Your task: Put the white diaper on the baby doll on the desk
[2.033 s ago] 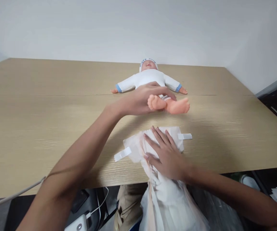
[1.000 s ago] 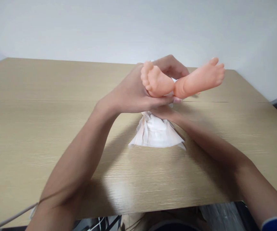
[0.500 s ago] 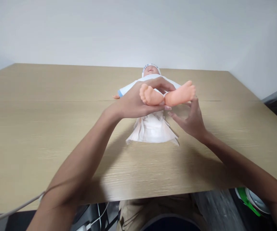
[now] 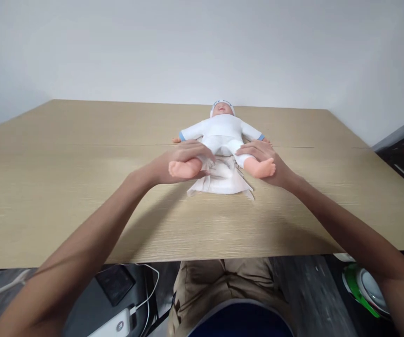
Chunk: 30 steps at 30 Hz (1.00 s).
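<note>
A baby doll (image 4: 222,125) in a white outfit with blue cuffs and a printed white cap lies on its back, feet toward me, legs spread. My left hand (image 4: 184,154) is closed round its leg on the left, fingers over the top and thumb below, behind the bare foot. My right hand (image 4: 261,152) curls over the leg on the right; its thumb is hidden. Between the legs an opened white diaper (image 4: 221,182) is spread on the table, its near edge toward me. Its far part passes under the doll.
The wooden table (image 4: 82,187) reaches to a pale wall (image 4: 187,51). Below its front edge on the left are a white power bank (image 4: 113,325) with a cable and a dark flat device (image 4: 115,283). A green and white object (image 4: 361,290) sits low on the right.
Both feet were held up together in my left hand. Now the legs are lowered and parted, with my right hand on one of them. The view has tilted down.
</note>
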Each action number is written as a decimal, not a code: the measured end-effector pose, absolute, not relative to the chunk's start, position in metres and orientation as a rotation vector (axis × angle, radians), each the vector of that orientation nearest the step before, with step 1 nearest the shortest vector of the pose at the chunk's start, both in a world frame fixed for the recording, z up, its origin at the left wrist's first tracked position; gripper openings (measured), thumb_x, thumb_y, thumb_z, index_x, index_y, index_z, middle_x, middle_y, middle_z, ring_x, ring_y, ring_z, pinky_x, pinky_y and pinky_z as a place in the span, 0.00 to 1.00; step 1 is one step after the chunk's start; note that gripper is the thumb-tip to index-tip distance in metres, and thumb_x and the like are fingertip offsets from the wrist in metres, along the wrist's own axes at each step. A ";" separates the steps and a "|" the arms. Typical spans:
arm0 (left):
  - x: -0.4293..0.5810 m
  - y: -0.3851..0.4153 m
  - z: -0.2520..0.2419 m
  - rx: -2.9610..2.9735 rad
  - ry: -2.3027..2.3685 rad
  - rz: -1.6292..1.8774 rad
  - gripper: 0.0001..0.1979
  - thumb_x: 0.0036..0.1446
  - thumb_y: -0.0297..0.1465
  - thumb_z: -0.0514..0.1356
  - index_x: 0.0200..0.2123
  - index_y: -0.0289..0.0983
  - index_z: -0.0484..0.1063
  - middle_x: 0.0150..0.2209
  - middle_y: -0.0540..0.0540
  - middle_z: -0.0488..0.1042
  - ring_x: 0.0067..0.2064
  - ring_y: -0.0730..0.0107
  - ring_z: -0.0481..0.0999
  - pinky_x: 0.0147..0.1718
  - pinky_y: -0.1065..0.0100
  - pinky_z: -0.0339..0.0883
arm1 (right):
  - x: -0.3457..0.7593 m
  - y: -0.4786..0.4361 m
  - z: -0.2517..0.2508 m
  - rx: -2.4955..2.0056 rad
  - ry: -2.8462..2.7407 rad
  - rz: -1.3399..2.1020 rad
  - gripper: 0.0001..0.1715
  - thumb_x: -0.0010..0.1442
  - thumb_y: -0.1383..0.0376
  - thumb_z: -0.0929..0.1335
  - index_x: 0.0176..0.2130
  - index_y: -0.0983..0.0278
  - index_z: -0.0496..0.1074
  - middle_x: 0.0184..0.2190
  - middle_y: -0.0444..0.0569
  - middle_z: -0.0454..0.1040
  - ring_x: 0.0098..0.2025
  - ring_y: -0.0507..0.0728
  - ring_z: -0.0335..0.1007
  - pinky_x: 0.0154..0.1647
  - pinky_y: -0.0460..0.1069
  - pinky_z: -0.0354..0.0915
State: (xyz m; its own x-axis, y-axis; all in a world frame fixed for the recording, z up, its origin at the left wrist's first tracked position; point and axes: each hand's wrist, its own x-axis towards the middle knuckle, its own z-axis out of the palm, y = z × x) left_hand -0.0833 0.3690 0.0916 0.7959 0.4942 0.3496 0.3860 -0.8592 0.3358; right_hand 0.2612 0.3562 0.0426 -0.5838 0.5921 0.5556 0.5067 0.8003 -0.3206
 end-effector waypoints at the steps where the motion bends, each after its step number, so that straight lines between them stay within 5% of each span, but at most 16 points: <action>1: -0.091 0.368 0.087 2.771 0.625 0.598 0.14 0.71 0.38 0.66 0.55 0.40 0.81 0.57 0.41 0.84 0.62 0.51 0.80 0.65 0.49 0.72 | 0.266 0.356 0.040 -0.772 -2.340 0.135 0.23 0.69 0.68 0.66 0.59 0.53 0.78 0.59 0.49 0.82 0.64 0.65 0.77 0.73 0.65 0.67; 9: -0.117 0.364 0.039 2.795 0.561 0.572 0.19 0.69 0.27 0.63 0.60 0.44 0.81 0.64 0.41 0.82 0.73 0.48 0.73 0.71 0.44 0.70 | 0.289 0.359 -0.004 -0.645 -2.519 -0.164 0.23 0.73 0.70 0.63 0.57 0.56 0.82 0.64 0.55 0.79 0.70 0.67 0.72 0.72 0.67 0.67; 16: -0.119 0.364 0.020 2.875 0.546 0.548 0.24 0.70 0.21 0.59 0.64 0.44 0.78 0.67 0.43 0.80 0.75 0.49 0.71 0.72 0.43 0.70 | 0.293 0.353 -0.013 -0.733 -2.612 -0.087 0.24 0.76 0.72 0.63 0.60 0.55 0.82 0.68 0.55 0.77 0.75 0.66 0.69 0.72 0.67 0.69; 24: -0.122 0.367 0.018 2.770 0.591 0.472 0.25 0.73 0.23 0.59 0.67 0.47 0.76 0.68 0.43 0.79 0.76 0.51 0.69 0.71 0.45 0.70 | 0.305 0.357 0.015 -0.762 -2.687 0.253 0.39 0.70 0.80 0.60 0.65 0.49 0.79 0.72 0.45 0.74 0.75 0.58 0.69 0.71 0.59 0.74; 27: -0.123 0.366 0.023 2.679 0.620 0.439 0.22 0.75 0.26 0.57 0.67 0.45 0.75 0.68 0.41 0.78 0.76 0.52 0.68 0.69 0.49 0.71 | 0.294 0.347 0.028 -0.808 -2.690 0.259 0.31 0.73 0.75 0.60 0.63 0.55 0.79 0.69 0.50 0.77 0.72 0.61 0.72 0.72 0.61 0.73; 30: -0.119 0.361 0.031 2.584 0.711 0.385 0.23 0.75 0.27 0.54 0.67 0.45 0.75 0.66 0.41 0.78 0.75 0.52 0.67 0.69 0.50 0.70 | 0.272 0.325 0.031 -0.918 -2.648 0.116 0.26 0.78 0.59 0.65 0.68 0.65 0.74 0.64 0.61 0.79 0.70 0.69 0.73 0.74 0.69 0.68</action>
